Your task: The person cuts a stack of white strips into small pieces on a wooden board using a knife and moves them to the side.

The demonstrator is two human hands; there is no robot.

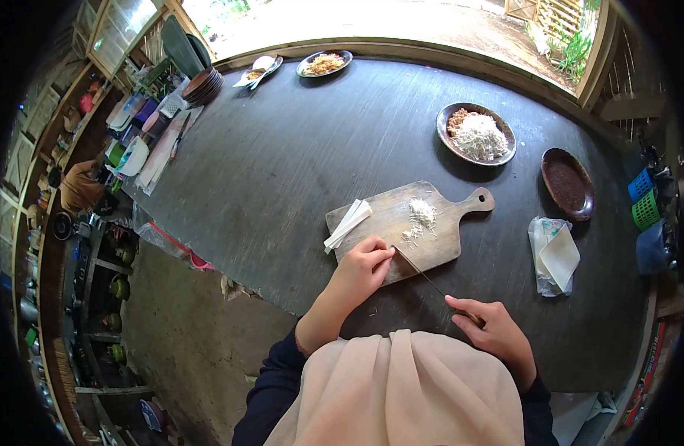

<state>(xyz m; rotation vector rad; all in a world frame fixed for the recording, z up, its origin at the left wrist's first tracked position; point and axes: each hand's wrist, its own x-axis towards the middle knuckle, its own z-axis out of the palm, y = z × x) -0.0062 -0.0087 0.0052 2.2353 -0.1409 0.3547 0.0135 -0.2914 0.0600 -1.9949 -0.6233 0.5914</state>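
Note:
A wooden cutting board (442, 241) with a handle lies on the dark table in front of me. My right hand (498, 331) is wrapped round the handle of a knife (429, 279), whose thin blade reaches left to the board's near edge. Close to the blade tip, my left hand (368, 264) is closed, fingertips pressed together on the board; what they hold, if anything, is hidden. White strips (348, 223) lie side by side at the board's left end. Toward its right, fine white shreds (421, 214) form a small loose pile.
Beyond the board stands a plate (440, 137) of white shreds and reddish-brown food. An oval brown dish (567, 184) and a plastic bag with a white sheet (557, 256) lie to the right. Food plates (324, 64) and stacked brown plates (202, 87) stand at the back.

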